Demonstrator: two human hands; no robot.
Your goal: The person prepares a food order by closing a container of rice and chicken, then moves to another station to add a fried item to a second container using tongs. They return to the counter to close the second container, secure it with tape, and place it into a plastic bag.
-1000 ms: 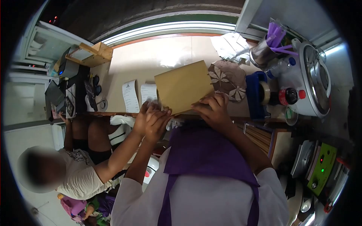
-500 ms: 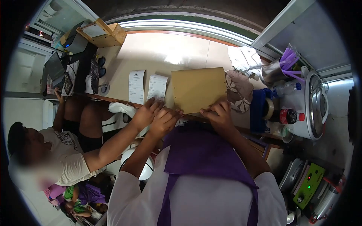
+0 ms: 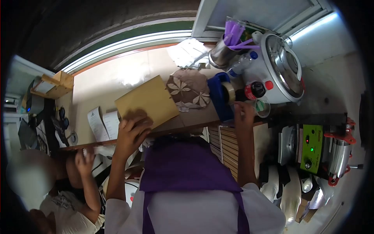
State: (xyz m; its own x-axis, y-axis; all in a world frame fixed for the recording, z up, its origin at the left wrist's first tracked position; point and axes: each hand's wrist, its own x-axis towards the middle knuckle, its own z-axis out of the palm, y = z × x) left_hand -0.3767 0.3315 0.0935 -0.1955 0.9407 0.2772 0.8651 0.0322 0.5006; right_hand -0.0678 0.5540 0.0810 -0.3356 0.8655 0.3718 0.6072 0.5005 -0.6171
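A flat brown paper bag [image 3: 150,101] lies at a slant on the counter. My left hand [image 3: 134,130] rests on its lower left part, fingers bent but apart. My right hand [image 3: 244,111] is raised at the counter's front edge, between the blue tape dispenser [image 3: 219,97] with its roll of tape [image 3: 229,93] and a clear plastic cup [image 3: 262,108]. Its fingers look apart, with nothing visible in them. Two printed receipts, one longer [image 3: 97,123] and one partly under the bag's side [image 3: 112,124], lie to the left.
A patterned cloth [image 3: 189,90], white papers [image 3: 189,52], a metal container of purple straws [image 3: 222,54], a cola bottle [image 3: 255,90] and a large lidded pot [image 3: 278,70] line the back right. A green sealing machine [image 3: 311,148] stands lower right. A co-worker's hand [image 3: 85,160] is at left.
My view has swung right. My right hand has left the paper bag and moved right to the tape dispenser. The co-worker's hand has drawn back from the receipts.
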